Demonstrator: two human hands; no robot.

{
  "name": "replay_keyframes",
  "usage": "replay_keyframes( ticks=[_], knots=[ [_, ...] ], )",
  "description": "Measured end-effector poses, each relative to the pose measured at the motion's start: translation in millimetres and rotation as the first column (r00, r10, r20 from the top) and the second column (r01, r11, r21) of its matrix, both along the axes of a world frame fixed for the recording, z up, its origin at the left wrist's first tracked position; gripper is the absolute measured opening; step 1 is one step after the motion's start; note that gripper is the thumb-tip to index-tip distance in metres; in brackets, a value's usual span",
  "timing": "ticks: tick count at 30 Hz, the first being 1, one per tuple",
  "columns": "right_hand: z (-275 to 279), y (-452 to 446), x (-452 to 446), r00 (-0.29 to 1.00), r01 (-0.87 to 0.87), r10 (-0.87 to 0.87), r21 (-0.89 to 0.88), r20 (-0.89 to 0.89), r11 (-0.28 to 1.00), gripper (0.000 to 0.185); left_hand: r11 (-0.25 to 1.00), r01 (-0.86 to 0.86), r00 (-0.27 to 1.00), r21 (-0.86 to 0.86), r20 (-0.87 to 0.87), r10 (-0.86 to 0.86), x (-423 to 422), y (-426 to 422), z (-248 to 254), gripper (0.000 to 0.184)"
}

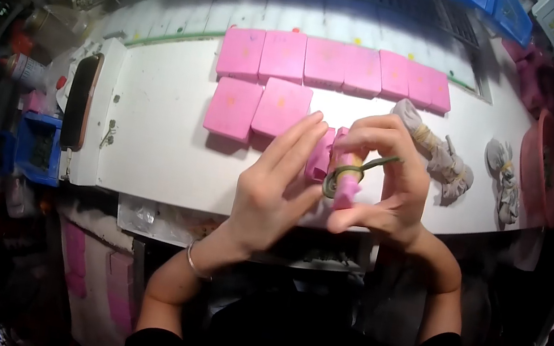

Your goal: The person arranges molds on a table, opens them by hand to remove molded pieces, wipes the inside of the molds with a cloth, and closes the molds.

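Note:
My right hand (393, 181) is curled, thumb and fingers around a small pink piece (345, 192). A dark green band (377, 164) loops around this piece, with one end sticking out to the right. My left hand (276, 176) is on the other side, fingers stretched out and close together, its thumb near the band; whether it touches the piece I cannot tell. Another pink part (319, 157) shows between the hands, partly hidden. Just beyond my left fingertips sits a pink block (282, 106), beside a second pink block (232, 107).
A row of several pink blocks (325, 62) lines the back of the white table (156, 109). Grey cloth-like bundles tied with bands (435, 144) lie on the right, near a red basin (538, 169). A dark phone-like object (82, 100) stands at the left edge.

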State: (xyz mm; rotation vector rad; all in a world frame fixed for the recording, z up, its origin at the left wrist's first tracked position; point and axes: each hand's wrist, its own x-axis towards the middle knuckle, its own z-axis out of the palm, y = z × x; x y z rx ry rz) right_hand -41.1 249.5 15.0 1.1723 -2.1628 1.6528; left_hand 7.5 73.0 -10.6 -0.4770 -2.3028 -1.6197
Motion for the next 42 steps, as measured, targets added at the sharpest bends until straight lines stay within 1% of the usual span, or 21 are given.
replay_keyframes(
  ticks=[1,3,4,5,6,7,8,11,13,15,17,19,20,31,33,34,36,37,39,40,42],
  knots=[
    [10.0,-1.4,2.9,0.999,0.047,-0.048,0.069,0.010,0.996,0.060,0.965,-0.110,0.976,-0.238,-0.208,0.060,0.1,-1.1,11.8,0.066],
    [12.9,1.0,8.7,0.999,0.040,-0.045,0.173,0.030,0.984,0.048,0.994,-0.004,0.989,-0.112,-0.149,-0.013,14.7,-4.0,36.3,0.055],
    [13.0,4.3,14.4,0.996,0.021,-0.039,0.219,0.081,0.976,0.037,0.998,0.063,0.996,-0.029,-0.058,-0.065,21.6,-6.2,36.8,0.052],
    [13.7,5.1,19.8,0.996,0.014,-0.032,0.219,0.077,0.976,0.037,0.991,0.117,0.993,0.059,0.026,-0.119,26.0,-7.5,36.9,0.049],
    [14.5,5.1,24.5,0.978,-0.025,-0.005,0.144,0.207,0.989,0.033,0.992,0.107,0.994,0.059,0.023,-0.109,26.8,-7.6,35.1,0.049],
    [14.2,5.3,27.6,0.942,-0.053,0.029,0.063,0.333,0.997,0.030,0.981,0.104,0.988,0.163,0.098,-0.121,27.5,-7.3,31.7,0.045],
    [9.5,6.9,28.7,0.931,-0.069,0.067,-0.009,0.360,0.998,0.029,0.960,0.095,0.974,0.265,0.172,-0.144,28.6,-7.2,29.1,0.042],
    [16.9,11.4,33.7,0.925,-0.157,0.120,0.075,0.362,0.985,0.029,0.922,0.089,0.960,0.376,0.215,-0.180,31.9,-6.3,26.0,0.040],
    [14.0,10.9,41.0,0.915,-0.125,0.114,0.002,0.387,0.992,0.025,0.926,0.138,0.953,0.351,0.209,-0.221,32.1,-9.6,24.6,0.039],
    [19.8,18.3,43.0,0.768,-0.100,0.060,0.026,0.638,0.995,0.020,0.877,0.170,0.897,0.450,0.297,-0.326,32.1,-10.2,24.0,0.037],
    [15.5,21.1,42.8,0.705,-0.091,0.103,-0.055,0.701,0.994,0.017,0.888,0.156,0.890,0.432,0.328,-0.315,34.8,-9.5,23.6,0.035],
    [12.7,24.6,39.8,0.456,-0.081,0.170,-0.149,0.874,0.985,0.015,0.901,0.138,0.883,0.412,0.360,-0.300,37.4,-8.3,21.7,0.034],
    [9.0,24.8,39.1,0.422,-0.068,0.191,-0.179,0.886,0.982,0.015,0.907,0.129,0.889,0.401,0.359,-0.285,37.9,-6.8,18.9,0.032],
    [-9.8,38.0,33.0,0.265,-0.014,0.213,-0.217,0.940,0.976,0.015,0.925,0.097,0.883,0.367,0.397,-0.251,38.1,2.5,6.7,0.029],
    [-9.3,40.2,31.3,0.244,-0.013,0.223,-0.227,0.944,0.974,0.016,0.963,0.204,0.901,0.176,0.352,-0.255,34.6,-1.1,12.0,0.029],
    [-10.6,45.6,28.4,0.243,-0.015,0.224,-0.227,0.944,0.974,0.016,0.964,0.201,0.901,0.176,0.352,-0.253,33.4,-4.5,14.2,0.029],
    [-15.8,63.4,19.5,0.277,0.128,0.150,-0.191,0.949,0.973,0.016,0.987,0.120,0.970,0.102,0.202,-0.139,32.3,-14.4,17.2,0.028],
    [-16.1,67.7,16.0,0.366,0.207,0.078,-0.164,0.927,0.964,0.017,0.963,0.020,0.946,0.270,0.307,-0.105,34.9,-20.5,17.5,0.029],
    [-37.4,70.2,7.9,0.560,0.282,-0.227,0.074,0.797,0.956,0.017,0.930,-0.017,0.940,0.367,0.323,-0.110,35.6,-29.7,17.1,0.030],
    [-44.5,67.4,8.0,0.561,0.281,-0.225,0.072,0.797,0.957,0.017,0.936,-0.007,0.938,0.352,0.327,-0.116,36.0,-29.6,17.0,0.032],
    [-51.7,56.9,9.1,0.761,0.347,-0.427,0.249,0.489,0.904,0.013,0.945,0.026,0.948,0.325,0.294,-0.127,34.5,-24.4,16.4,0.032]
  ],
)
